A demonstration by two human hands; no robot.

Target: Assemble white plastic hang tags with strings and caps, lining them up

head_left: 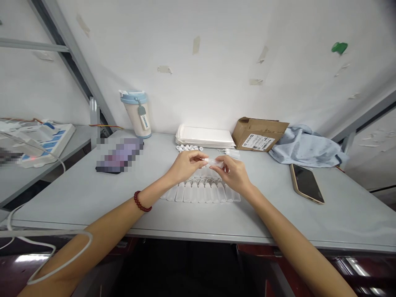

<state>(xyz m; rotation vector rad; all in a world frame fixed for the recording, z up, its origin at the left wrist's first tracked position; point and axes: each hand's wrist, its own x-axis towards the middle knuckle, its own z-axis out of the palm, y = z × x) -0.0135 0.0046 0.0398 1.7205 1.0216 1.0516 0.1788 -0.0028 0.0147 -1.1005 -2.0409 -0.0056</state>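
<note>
Head view: your two hands meet over the middle of the table [192,218], both closed on one small translucent bottle [215,163]. Your left hand [185,166] pinches its white end between thumb and fingers, while your right hand [236,173] grips the other end, the body, in the same way. The bottle is held roughly level, raised above the things beneath it; the detail at its white end is too small to tell whether a cap sits there.

Just below your hands, a row of bottles [200,193] lies side by side, necks toward the wall [222,49], with more partly hidden behind it under your fingers. Beyond your left hand you have a small heap of caps [189,148], right in front of a white stack [206,135]. Past your right hand, a few more bottles [232,154] lie near that stack's right end.

A cardboard box [258,135] stands beside the stack, with a bluish cloth [306,146] bunched next to it. Nearer you on the right lies a phone [307,184], screen up. Off to your left, a lidded cup [137,115] stands upright by the wall, and a pixelated flat object [120,154] lies in front of it. Your left wrist wears a dark red bracelet [142,202].
</note>
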